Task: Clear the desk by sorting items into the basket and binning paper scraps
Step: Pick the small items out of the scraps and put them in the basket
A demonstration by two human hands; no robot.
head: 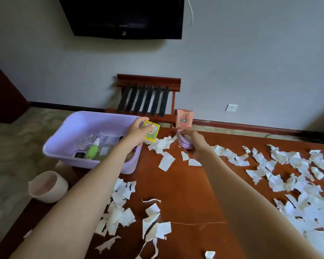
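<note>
Basket point(67, 128), left hand point(137, 132) gripping one yellow box point(154, 137), right hand point(195, 143) perhaps one case point(183, 143)

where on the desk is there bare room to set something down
The desk middle is bare, between the left scraps and the right scraps. A bare strip also runs along the far edge, right of the pink box. The right side is crowded.

1 basket point(67, 131), 1 bin point(49, 186), 1 bench point(185, 184). 2 hands: left hand point(138, 130), right hand point(195, 144). 1 yellow box point(151, 132), 1 pink box point(184, 118), 1 lilac case point(184, 143), 1 green bottle point(93, 151). Scraps point(297, 184): dozens, uncountable. 1 TV point(123, 15), 1 rack point(148, 98), 1 socket point(231, 108).
</note>
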